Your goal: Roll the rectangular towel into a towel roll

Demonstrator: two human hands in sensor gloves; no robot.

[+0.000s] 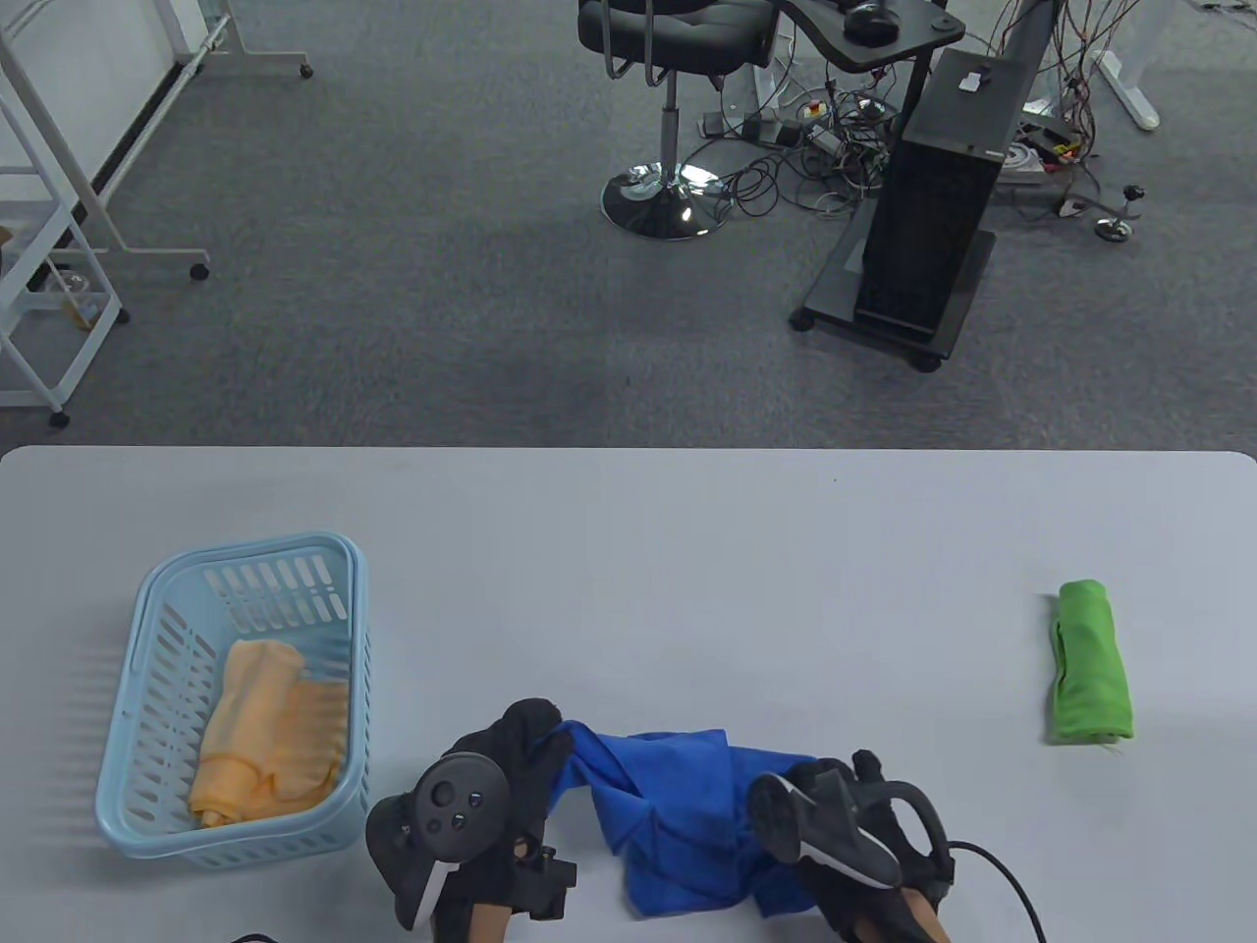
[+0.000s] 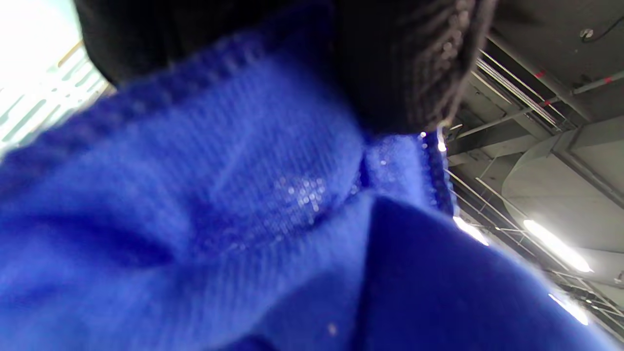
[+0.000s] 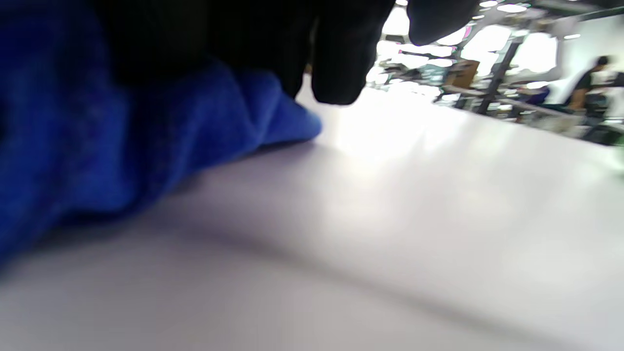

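Both hands are grabbing the crumpled blue towel point(image 1: 687, 815) at the table's point(image 1: 628, 550) near edge: left hand point(image 1: 491, 805) pinching one end, right hand point(image 1: 854, 835) clutching the other.

On the worktop point(image 1: 628, 550), a crumpled towel point(image 1: 687, 825) lies at the near edge, around the middle. The left hand point(image 1: 491, 796) is at the towel's left end, the right hand point(image 1: 854, 835) at its right end, both touching it. A basket point(image 1: 344, 609) stands at the left, well apart from the towel, with a folded cloth point(image 1: 270, 732) inside it. A rolled towel point(image 1: 1090, 678) lies far to the right. Beyond the worktop, on the floor, stand a chair point(image 1: 668, 59) and a computer tower point(image 1: 943, 196) to its right.
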